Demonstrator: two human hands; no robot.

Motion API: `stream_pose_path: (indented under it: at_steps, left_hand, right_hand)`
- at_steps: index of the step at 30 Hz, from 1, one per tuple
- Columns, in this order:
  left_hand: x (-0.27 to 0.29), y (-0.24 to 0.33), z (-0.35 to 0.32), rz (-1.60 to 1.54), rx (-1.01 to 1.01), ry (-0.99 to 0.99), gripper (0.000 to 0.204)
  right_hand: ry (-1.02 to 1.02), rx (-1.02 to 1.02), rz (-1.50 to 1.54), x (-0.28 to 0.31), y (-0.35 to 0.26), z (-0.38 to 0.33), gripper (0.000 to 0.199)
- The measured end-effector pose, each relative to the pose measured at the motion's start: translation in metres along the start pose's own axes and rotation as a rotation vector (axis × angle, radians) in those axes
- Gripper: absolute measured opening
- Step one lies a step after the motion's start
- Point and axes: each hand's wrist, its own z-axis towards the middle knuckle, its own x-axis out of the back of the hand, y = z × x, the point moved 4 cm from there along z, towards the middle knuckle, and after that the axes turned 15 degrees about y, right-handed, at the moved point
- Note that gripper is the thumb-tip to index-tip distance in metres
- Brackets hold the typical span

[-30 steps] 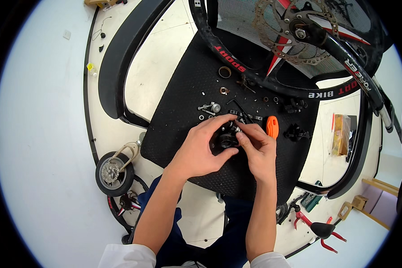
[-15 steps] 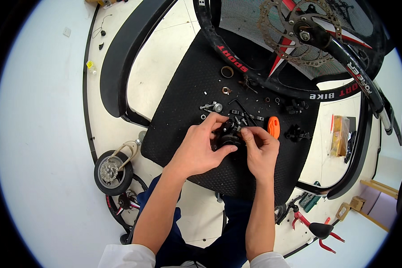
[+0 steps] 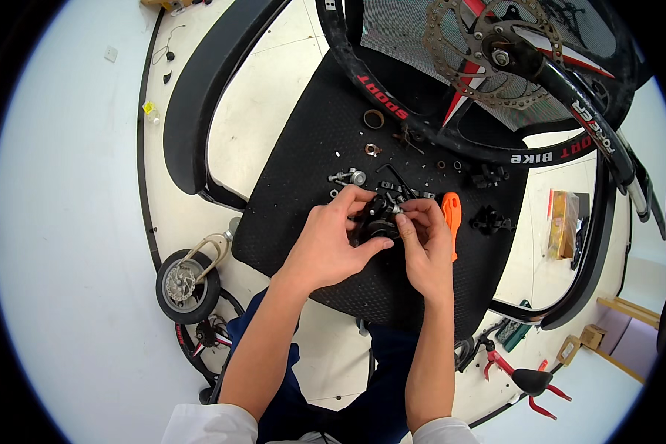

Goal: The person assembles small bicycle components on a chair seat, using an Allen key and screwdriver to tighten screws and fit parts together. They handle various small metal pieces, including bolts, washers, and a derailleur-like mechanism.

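A black bicycle brake caliper (image 3: 382, 226) is held over the chair seat. My left hand (image 3: 331, 240) curls around its left side, with fingers above and thumb along the lower edge. At its right side, my right hand (image 3: 426, 248) pinches a small silver bolt (image 3: 397, 210) between thumb and fingertips; the exact grip is partly hidden. Just beyond the hands lie a black hex key (image 3: 397, 175) and a small black bracket (image 3: 424, 194). An orange-handled tool (image 3: 453, 214) rests right beside my right hand. Silver bolts (image 3: 349, 177) sit beyond my left hand.
Small rings, clips and black parts (image 3: 492, 220) are scattered over the black chair seat (image 3: 296, 192). A bicycle wheel with a disc rotor (image 3: 488, 52) and fork leans across its far right. Armrests (image 3: 189, 126) flank the seat. A small wheel (image 3: 187, 287) stands on the floor at left.
My right hand has shifted slightly left, and its fingers have changed their hold at the bolt. More of the orange-handled tool shows now. The left hand stays around the caliper.
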Motion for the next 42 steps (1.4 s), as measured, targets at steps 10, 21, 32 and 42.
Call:
stream_pose_path:
  at_steps: [10,21,32,42]
  left_hand:
    - [0.002,-0.001,0.0,-0.002,0.024,-0.053,0.057]
    - [0.004,0.001,-0.002,-0.147,-0.092,-0.048,0.059]
    - [-0.002,0.007,-0.001,-0.156,-0.046,-0.1,0.062]
    - [-0.001,0.006,-0.001,-0.12,-0.087,-0.097,0.059]
  right_hand:
    - [-0.01,0.002,-0.211,-0.003,-0.001,0.003,0.022]
    - [-0.05,0.074,-0.009,-0.001,-0.008,-0.007,0.014]
    - [-0.027,0.167,0.032,0.001,-0.015,-0.014,0.02]
    - [-0.055,0.375,-0.198,-0.001,-0.02,-0.015,0.011]
